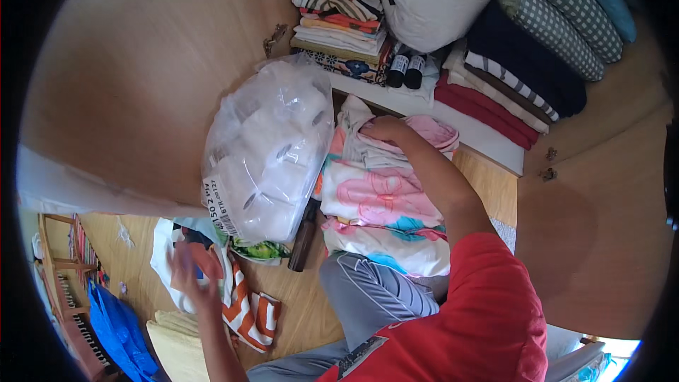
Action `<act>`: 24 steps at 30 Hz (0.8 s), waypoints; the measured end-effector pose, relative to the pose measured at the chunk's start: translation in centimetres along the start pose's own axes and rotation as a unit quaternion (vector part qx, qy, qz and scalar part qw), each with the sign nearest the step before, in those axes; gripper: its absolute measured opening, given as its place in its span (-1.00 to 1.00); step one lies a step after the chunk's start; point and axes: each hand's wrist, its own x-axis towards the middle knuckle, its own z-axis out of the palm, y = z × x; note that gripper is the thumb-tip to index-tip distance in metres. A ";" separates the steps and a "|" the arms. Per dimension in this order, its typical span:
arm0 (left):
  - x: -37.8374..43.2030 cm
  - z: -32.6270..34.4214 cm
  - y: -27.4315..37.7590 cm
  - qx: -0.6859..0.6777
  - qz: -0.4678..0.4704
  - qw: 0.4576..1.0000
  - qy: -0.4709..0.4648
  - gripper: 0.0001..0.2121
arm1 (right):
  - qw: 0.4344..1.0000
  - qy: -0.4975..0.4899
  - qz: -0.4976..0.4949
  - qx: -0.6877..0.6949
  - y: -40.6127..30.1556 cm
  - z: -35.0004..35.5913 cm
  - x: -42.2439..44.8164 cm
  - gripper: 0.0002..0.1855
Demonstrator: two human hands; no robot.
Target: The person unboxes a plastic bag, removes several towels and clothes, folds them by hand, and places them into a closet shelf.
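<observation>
My right hand point(386, 130) rests in the folds of a pink and white cloth point(366, 148) at the back of a pile; its fingertips are partly hidden, so their grip is unclear. Nearer to me in that pile lie folded white fabrics with pink and teal patterns point(379, 196). My left hand point(193, 273), blurred, is raised with fingers apart and nothing visible in it. Beneath it is a heap of white and dark cloth point(167, 270). Close by lies an orange and white patterned cloth point(253, 318).
A clear plastic bag of white paper rolls point(270, 154) stands between my hands, with a dark brown bottle point(303, 239) beside it. Cabinet doors point(159, 90) flank me. Ahead, a shelf holds folded textiles point(339, 26) and pillows point(562, 16). A blue bag point(119, 329) lies left.
</observation>
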 end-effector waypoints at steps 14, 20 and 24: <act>28.5 24.0 14.7 0.072 0.087 0.965 -0.235 -0.49 | 0.953 0.253 -0.100 0.136 3.1 -7.6 2.6 -0.49; 30.8 22.3 17.3 0.032 0.041 0.953 -0.300 -0.56 | 0.791 0.459 0.107 0.389 3.7 -8.6 10.4 -0.55; 31.6 22.1 16.2 0.002 0.110 0.992 -0.065 -0.64 | 0.809 0.331 0.179 0.452 1.5 -9.5 11.6 -0.45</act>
